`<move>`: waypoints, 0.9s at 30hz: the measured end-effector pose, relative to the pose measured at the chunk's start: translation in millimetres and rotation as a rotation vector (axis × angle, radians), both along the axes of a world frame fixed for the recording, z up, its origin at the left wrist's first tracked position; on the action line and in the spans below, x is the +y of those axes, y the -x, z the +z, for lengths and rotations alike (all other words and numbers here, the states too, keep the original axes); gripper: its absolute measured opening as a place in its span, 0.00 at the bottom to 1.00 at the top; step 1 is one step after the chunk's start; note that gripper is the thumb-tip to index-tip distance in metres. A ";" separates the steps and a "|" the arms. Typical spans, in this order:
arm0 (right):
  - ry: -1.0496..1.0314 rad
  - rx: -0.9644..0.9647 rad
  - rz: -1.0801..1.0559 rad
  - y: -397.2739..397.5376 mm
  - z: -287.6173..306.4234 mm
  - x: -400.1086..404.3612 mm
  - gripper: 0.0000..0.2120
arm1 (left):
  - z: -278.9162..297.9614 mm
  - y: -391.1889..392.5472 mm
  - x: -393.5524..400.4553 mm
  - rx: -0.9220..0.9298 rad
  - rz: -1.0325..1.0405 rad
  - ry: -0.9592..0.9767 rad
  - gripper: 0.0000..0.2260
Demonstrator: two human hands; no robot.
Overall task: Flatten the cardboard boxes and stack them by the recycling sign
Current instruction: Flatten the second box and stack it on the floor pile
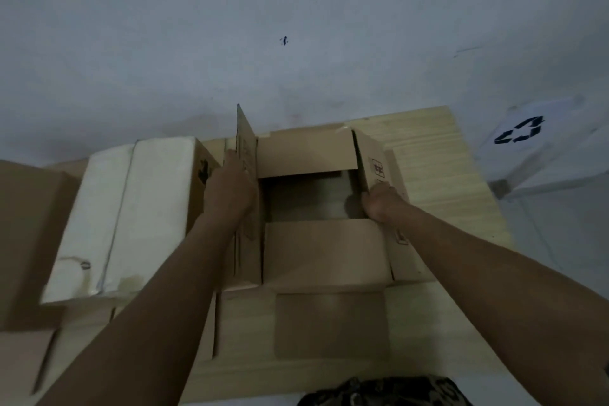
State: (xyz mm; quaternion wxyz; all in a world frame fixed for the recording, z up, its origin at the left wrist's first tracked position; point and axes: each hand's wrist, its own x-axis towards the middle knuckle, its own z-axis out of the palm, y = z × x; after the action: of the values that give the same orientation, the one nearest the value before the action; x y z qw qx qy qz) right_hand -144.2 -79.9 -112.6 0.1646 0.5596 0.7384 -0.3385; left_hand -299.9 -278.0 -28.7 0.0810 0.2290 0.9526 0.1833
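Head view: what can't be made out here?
- Open box: its inside is dark, contents unclear.
- Left hand: fingertips hidden behind the raised flap.
- Box print: too small and blurred to read.
- Brown cardboard: cut off by the left edge.

Matt brown corrugated cardboard box [309, 241]; pale, light-grained wood tabletop [438, 175]; neighbouring box [131, 214] faced in smooth off-white paper; white paper recycling sign [534, 138].
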 end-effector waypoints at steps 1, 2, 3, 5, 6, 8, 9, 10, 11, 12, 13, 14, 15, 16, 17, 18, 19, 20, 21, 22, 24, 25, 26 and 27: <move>-0.012 -0.001 0.018 -1.6 -0.2 1.5 0.32 | 0.4 5.2 -3.5 -0.044 0.021 -0.009 0.13; -0.018 -0.001 0.039 -2.7 -0.3 2.8 0.30 | 0.4 10.9 -8.9 -0.084 0.049 -0.026 0.14; -0.019 0.003 0.069 -4.2 -0.9 4.4 0.28 | -0.2 16.0 -14.7 -0.118 0.080 -0.041 0.15; 0.009 0.037 0.118 -8.5 -6.5 9.6 0.21 | -4.6 22.3 -25.6 -0.144 0.136 -0.032 0.21; 0.016 0.062 0.128 -9.7 -10.0 11.4 0.19 | -8.1 23.0 -28.7 -0.139 0.153 -0.022 0.26; 0.011 0.088 0.127 -10.4 -11.8 13.6 0.18 | -15.5 20.7 -31.0 -0.081 0.153 0.003 0.37; -0.006 0.086 0.119 -10.4 -9.5 13.6 0.21 | -18.1 18.1 -30.6 -0.013 0.143 0.053 0.40; -0.020 0.073 0.103 -10.0 -7.5 13.8 0.25 | -22.5 16.2 -31.1 0.068 0.127 0.124 0.42; -0.024 0.068 0.088 -11.4 -6.3 14.9 0.28 | -26.2 13.3 -31.4 0.141 0.113 0.195 0.44; -0.027 0.076 0.082 -13.0 -6.4 16.3 0.30 | -30.1 11.0 -30.8 0.182 0.103 0.253 0.45; -0.029 0.083 0.087 -14.9 -6.3 17.3 0.30 | -33.6 7.8 -28.7 0.185 0.098 0.298 0.47; -0.029 0.088 0.092 -17.0 -6.2 18.4 0.30 | -40.2 6.0 -25.8 0.151 0.089 0.331 0.48; -0.027 0.091 0.093 -19.5 -5.5 19.2 0.31 | -46.8 2.9 -21.5 0.087 0.083 0.359 0.50; -0.025 0.096 0.092 -21.1 -5.7 19.5 0.31 | -54.6 -0.5 -16.5 0.008 0.081 0.374 0.51; -0.024 0.099 0.095 -22.2 -5.8 19.5 0.31 | -63.1 -3.2 -11.2 -0.084 0.088 0.370 0.52; -0.021 0.098 0.101 -22.9 -5.9 19.6 0.31 | -70.8 -4.7 -6.2 -0.182 0.098 0.343 0.51; -0.016 0.095 0.112 -23.1 -5.7 19.9 0.31 | -74.3 -7.0 -1.5 -0.278 0.106 0.291 0.48; -0.010 0.093 0.122 -23.2 -5.6 20.8 0.31 | -79.4 -6.6 2.0 -0.357 0.105 0.220 0.43; -0.005 0.094 0.129 -23.1 -5.4 22.3 0.31 | -83.7 -5.4 3.9 -0.419 0.099 0.146 0.36; -0.004 0.099 0.132 -22.9 -5.4 23.5 0.31 | -87.1 -3.7 4.1 -0.468 0.091 0.075 0.29; -0.005 0.111 0.139 -23.1 -5.6 24.5 0.30 | -92.1 -4.5 1.0 -0.533 0.058 -0.033 0.21; -0.006 0.116 0.136 -23.5 -6.2 24.4 0.29 | -94.4 -5.8 -1.4 -0.542 0.035 -0.066 0.18; -0.011 0.122 0.127 -24.1 -7.8 23.8 0.29 | -96.6 -7.0 -3.5 -0.539 0.013 -0.094 0.15; -0.020 0.133 0.114 -24.6 -10.0 22.8 0.28 | -96.9 -9.2 -4.8 -0.525 -0.005 -0.104 0.13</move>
State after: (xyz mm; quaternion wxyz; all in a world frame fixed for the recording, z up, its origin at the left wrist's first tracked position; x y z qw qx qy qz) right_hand -119.6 -57.1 -122.6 0.1284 0.4946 0.7817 -0.3576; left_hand -290.8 -282.8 -125.6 0.3137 0.1796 0.8877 0.2850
